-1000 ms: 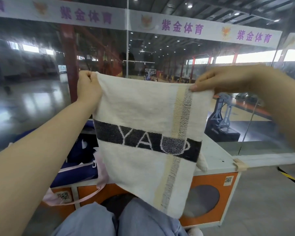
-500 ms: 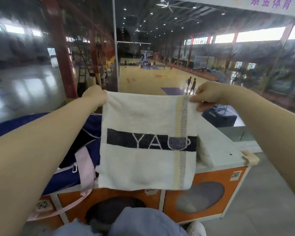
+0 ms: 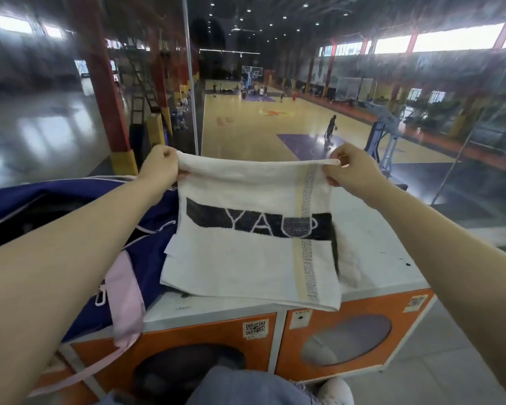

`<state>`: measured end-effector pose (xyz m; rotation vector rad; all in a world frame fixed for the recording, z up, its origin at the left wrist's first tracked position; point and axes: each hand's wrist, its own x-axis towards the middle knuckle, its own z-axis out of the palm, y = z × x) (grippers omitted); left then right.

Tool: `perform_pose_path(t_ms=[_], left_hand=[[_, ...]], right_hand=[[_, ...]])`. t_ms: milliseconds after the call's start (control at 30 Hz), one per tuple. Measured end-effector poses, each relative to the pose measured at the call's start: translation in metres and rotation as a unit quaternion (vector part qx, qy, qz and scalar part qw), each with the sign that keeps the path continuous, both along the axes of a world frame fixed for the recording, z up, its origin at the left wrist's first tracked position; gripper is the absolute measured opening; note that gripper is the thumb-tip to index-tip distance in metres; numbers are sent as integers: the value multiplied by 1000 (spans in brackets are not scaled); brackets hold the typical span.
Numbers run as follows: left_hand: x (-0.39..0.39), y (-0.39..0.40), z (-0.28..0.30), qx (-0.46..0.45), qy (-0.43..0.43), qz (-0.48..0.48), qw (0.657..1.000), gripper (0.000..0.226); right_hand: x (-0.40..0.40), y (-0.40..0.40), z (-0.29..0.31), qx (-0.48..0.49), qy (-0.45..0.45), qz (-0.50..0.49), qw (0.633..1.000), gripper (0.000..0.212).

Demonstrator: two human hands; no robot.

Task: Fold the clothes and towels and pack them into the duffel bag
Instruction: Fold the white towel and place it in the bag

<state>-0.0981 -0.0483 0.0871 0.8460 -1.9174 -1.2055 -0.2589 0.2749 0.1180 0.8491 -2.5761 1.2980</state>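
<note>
A white towel (image 3: 246, 264) with a black band reading "YAU" and a beige-and-grey stripe is stretched between my hands. My left hand (image 3: 159, 166) pinches its top left corner and my right hand (image 3: 348, 169) pinches the top right corner. The towel's lower half lies on the white top (image 3: 374, 244) of the orange cabinet. The navy duffel bag (image 3: 70, 206) with pink straps sits open on the left, beside the towel and under my left forearm.
The orange cabinet front (image 3: 281, 340) has two round windows. A glass wall stands right behind the cabinet top, with a basketball court beyond it. My knees (image 3: 246, 387) are below the cabinet front.
My hands have lowered the towel from hanging in the air until its lower half rests on the cabinet top. My head has tilted down.
</note>
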Motion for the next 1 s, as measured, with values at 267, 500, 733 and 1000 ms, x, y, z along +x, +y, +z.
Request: perform_pose_path(t_ms=[267,500,733,1000], left_hand=[[85,26,-42,-56,6,-151,987,18],[141,50,-63,-225,-57,-177,956,13],[165,64,-78,-315,-93,-180,927,18],[177,73,-95,-536,-208,-239,783,23]], right_hand=[[47,51,-56,77,50,40,995,6],[84,82,-104,90,52,85,991,11],[94,98,-136,147,63,156,975,24],[88,109,-147,193,61,162,966,30]])
